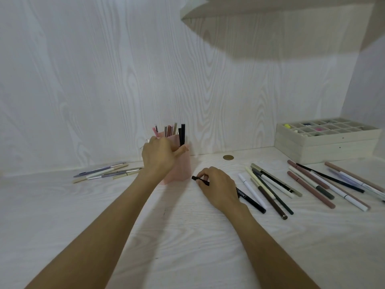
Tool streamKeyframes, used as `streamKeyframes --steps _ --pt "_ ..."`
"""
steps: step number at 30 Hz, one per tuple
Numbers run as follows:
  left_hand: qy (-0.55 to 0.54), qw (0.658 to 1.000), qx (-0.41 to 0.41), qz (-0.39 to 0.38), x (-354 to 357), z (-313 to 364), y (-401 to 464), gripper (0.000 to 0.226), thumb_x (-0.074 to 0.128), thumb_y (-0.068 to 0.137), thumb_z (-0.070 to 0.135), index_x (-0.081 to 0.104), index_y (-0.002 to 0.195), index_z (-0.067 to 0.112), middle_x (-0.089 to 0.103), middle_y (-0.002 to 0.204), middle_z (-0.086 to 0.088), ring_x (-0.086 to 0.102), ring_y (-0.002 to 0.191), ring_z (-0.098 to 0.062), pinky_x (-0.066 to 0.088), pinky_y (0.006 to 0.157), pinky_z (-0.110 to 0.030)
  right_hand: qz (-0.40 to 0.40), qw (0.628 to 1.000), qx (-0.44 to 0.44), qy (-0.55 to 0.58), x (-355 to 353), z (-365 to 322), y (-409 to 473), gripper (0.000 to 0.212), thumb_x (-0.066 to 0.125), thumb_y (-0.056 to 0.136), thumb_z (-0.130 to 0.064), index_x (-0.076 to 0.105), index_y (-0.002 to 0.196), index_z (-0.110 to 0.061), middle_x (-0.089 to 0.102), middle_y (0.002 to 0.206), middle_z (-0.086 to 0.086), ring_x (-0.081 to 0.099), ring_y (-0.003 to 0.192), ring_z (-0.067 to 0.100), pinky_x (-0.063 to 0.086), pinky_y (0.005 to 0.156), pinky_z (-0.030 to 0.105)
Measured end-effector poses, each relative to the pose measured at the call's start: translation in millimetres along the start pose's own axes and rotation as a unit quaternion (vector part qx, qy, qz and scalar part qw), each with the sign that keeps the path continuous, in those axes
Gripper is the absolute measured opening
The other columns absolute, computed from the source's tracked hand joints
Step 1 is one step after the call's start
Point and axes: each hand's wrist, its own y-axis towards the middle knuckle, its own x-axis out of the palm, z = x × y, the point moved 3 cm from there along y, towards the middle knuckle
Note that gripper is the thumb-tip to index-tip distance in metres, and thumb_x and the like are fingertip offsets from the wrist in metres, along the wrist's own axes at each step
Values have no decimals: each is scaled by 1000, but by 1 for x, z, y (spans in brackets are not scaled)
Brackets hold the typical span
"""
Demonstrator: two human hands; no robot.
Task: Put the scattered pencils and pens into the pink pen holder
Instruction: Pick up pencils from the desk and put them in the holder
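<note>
The pink pen holder point(179, 170) stands at the back of the white desk, with several pens point(182, 134) upright in it. My left hand point(159, 158) grips the holder's upper part, thumb across the front; its fingers are hidden behind the rim. Just right of the holder, my right hand point(217, 187) rests on the desk and pinches a black pen point(196, 178) whose end pokes out to the left. Scattered pens lie in a small group at the left point(104, 173) and in two larger groups at the right point(270, 188) point(333, 184).
A black lettered pen point(253, 202) lies beside my right wrist. A stacked white compartment tray point(325, 140) sits at the back right. A small gold disc point(228, 157) lies near the wall. A shelf point(270, 9) overhangs at the top right.
</note>
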Motion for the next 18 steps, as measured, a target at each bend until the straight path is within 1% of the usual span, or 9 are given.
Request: streamKeyframes --steps 2,4,6,8,10,11,13,15,18 --pt "23 999 9 -20 -2 2 3 47 51 85 62 74 75 22 63 76 -10 59 89 -30 43 70 -33 1 1000 1 2 -1 0 0 15 56 90 -28 66 101 -24 65 96 -4 57 92 13 44 69 29" --pt "14 999 1 -30 -6 -1 4 45 52 85 60 73 80 21 66 76 -9 62 86 -28 49 73 -35 2 1000 0 2 -1 -1 -1 15 57 90 -28 66 101 -24 65 95 -4 57 91 14 44 69 30" --pt "-15 1000 -11 -24 -13 -5 1 43 53 86 57 75 85 21 69 72 -8 65 78 -26 52 71 -35 1 1000 -1 0 -1 -1 -1 15 56 90 -28 66 101 -24 65 96 -5 56 92 14 44 70 30" --pt "-53 998 -25 2 -22 -18 -6 33 54 88 52 75 78 28 71 69 -3 66 71 -20 50 63 -30 1 1000 0 -5 -1 -1 -1 15 56 90 -28 66 101 -24 64 96 -5 56 92 14 42 69 29" --pt "-80 994 -50 52 -25 -40 -25 28 56 88 47 68 66 33 73 75 2 64 69 -14 45 57 -23 3 1000 0 -8 -2 0 -2 15 55 91 -28 66 101 -24 64 96 -6 56 92 14 43 69 29" --pt "-82 991 -66 81 -24 -56 -37 25 57 88 46 68 69 34 74 83 2 65 74 -15 44 57 -23 4 1000 -4 -9 -1 -1 -1 16 55 91 -27 66 103 -24 64 96 -6 57 93 14 43 70 29" --pt "-53 989 -97 99 -17 -87 -61 24 56 88 46 74 89 30 73 104 3 65 94 -20 49 68 -31 11 999 -28 -27 -1 -5 -2 21 52 94 -26 63 112 -24 64 99 -5 56 96 15 42 73 28" --pt "-29 989 -130 66 -7 -110 -74 30 55 87 48 72 102 28 70 112 1 62 104 -23 47 76 -35 30 995 -68 -64 -1 -10 -2 28 48 96 -25 56 123 -23 63 106 -4 53 99 16 41 79 29" --pt "-61 984 -166 -1 0 -122 -74 42 56 83 57 69 110 27 70 110 0 61 105 -23 47 79 -34 73 988 -100 -95 -6 -16 -1 34 46 97 -19 51 131 -20 62 107 -1 53 98 20 42 83 33"
